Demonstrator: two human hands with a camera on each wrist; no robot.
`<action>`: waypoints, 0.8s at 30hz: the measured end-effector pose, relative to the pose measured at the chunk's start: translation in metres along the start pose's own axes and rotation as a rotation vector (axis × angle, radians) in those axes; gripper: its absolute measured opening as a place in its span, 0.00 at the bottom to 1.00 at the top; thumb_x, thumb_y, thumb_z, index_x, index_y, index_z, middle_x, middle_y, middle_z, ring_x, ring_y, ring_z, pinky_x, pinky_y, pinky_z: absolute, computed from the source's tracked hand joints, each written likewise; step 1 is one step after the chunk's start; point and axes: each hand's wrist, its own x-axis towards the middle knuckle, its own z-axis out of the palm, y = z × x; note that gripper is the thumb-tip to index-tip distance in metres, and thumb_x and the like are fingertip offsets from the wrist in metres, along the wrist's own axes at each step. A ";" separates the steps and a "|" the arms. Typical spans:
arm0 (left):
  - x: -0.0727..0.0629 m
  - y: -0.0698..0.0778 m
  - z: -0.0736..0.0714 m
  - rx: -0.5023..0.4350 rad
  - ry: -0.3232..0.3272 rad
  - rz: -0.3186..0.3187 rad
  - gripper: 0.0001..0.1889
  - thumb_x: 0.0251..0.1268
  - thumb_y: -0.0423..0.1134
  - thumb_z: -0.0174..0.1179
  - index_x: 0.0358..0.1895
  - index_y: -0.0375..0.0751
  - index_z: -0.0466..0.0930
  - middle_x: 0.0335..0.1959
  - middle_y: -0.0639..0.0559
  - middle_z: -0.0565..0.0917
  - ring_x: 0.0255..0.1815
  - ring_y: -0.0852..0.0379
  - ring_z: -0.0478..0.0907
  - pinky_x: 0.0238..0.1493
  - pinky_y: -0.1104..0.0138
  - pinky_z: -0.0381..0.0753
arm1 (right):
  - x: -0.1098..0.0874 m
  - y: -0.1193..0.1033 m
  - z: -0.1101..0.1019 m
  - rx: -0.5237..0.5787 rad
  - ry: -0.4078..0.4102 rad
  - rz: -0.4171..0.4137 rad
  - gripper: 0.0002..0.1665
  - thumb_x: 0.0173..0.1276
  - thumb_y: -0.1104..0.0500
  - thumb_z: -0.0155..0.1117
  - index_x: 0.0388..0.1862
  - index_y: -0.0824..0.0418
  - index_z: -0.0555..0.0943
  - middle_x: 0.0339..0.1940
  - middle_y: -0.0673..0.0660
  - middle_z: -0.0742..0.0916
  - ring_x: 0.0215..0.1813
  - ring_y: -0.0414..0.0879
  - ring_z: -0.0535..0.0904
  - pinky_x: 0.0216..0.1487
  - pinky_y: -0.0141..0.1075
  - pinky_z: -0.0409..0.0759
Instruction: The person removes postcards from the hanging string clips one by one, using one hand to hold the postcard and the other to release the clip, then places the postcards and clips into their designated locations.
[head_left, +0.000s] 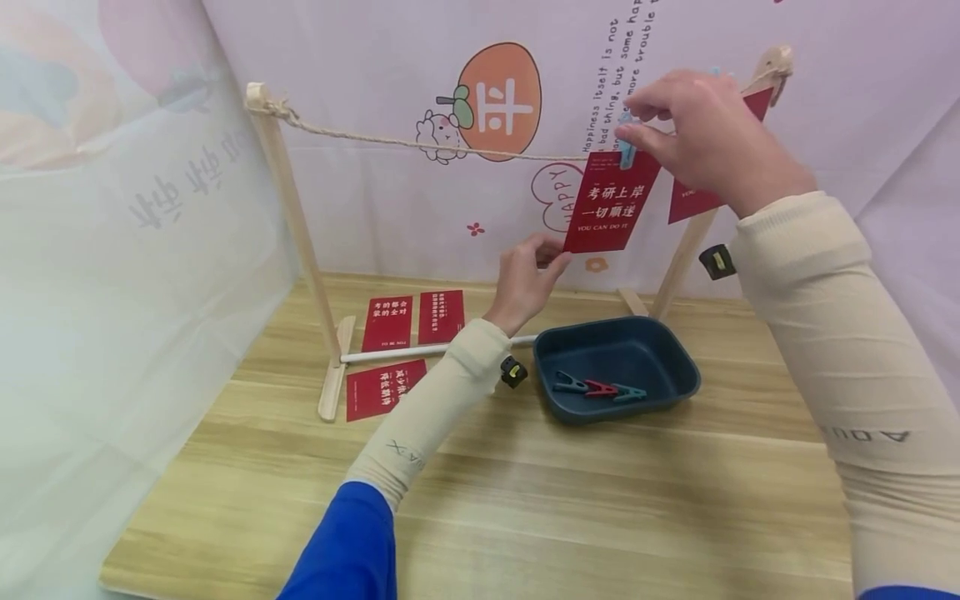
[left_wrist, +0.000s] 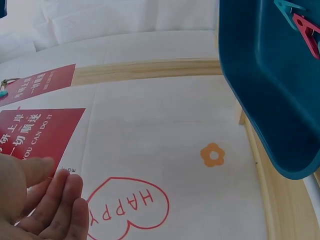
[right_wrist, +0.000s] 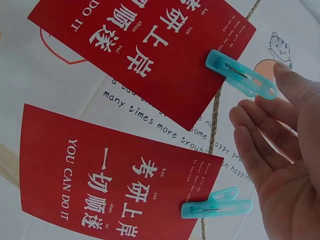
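My left hand [head_left: 522, 282] pinches the lower left corner of a red printed card [head_left: 609, 204] that hangs from a twine line [head_left: 420, 143]. Up at the line, my right hand [head_left: 708, 129] holds a light blue clothespin [right_wrist: 240, 75] between thumb and fingertips, its jaws over the card's top edge. Further right on the same line hangs a second red card [right_wrist: 120, 175], held by another light blue clothespin [right_wrist: 215, 204]. In the head view my right hand and wrist partly cover that second card.
Wooden posts [head_left: 292, 225] carry the line at both ends. A dark blue basin [head_left: 617, 325] holds several clothespins [head_left: 600, 388]. Red cards [head_left: 387, 323] lie on the wooden table [head_left: 525, 500] at left, near a white rod [head_left: 397, 354]. A printed cloth [head_left: 360, 67] hangs behind.
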 end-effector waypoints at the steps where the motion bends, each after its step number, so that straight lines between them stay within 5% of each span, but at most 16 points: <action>1: 0.000 0.000 0.001 0.005 0.003 0.002 0.13 0.76 0.38 0.66 0.56 0.36 0.85 0.51 0.44 0.91 0.49 0.53 0.89 0.55 0.73 0.86 | 0.001 0.000 0.000 0.000 -0.011 0.003 0.32 0.82 0.49 0.59 0.79 0.60 0.71 0.74 0.71 0.78 0.71 0.70 0.76 0.70 0.65 0.77; 13: 0.001 0.003 0.005 0.022 0.012 0.037 0.09 0.76 0.37 0.65 0.52 0.37 0.86 0.48 0.45 0.92 0.46 0.54 0.89 0.51 0.76 0.84 | 0.015 0.003 -0.004 0.034 -0.088 0.046 0.30 0.82 0.51 0.60 0.76 0.64 0.74 0.68 0.71 0.83 0.65 0.67 0.80 0.71 0.62 0.79; 22: -0.001 0.003 0.003 0.011 0.014 0.036 0.09 0.77 0.38 0.64 0.52 0.37 0.85 0.48 0.45 0.92 0.46 0.53 0.88 0.49 0.78 0.83 | 0.018 0.003 -0.004 0.046 -0.054 0.038 0.22 0.80 0.53 0.62 0.64 0.65 0.82 0.61 0.68 0.87 0.61 0.63 0.82 0.67 0.61 0.82; 24: -0.001 0.003 0.002 0.008 0.016 0.033 0.10 0.77 0.38 0.64 0.52 0.37 0.85 0.48 0.44 0.92 0.46 0.53 0.88 0.49 0.77 0.83 | 0.018 0.004 -0.003 0.054 -0.027 0.029 0.21 0.80 0.53 0.63 0.61 0.66 0.83 0.60 0.68 0.88 0.60 0.62 0.83 0.64 0.48 0.85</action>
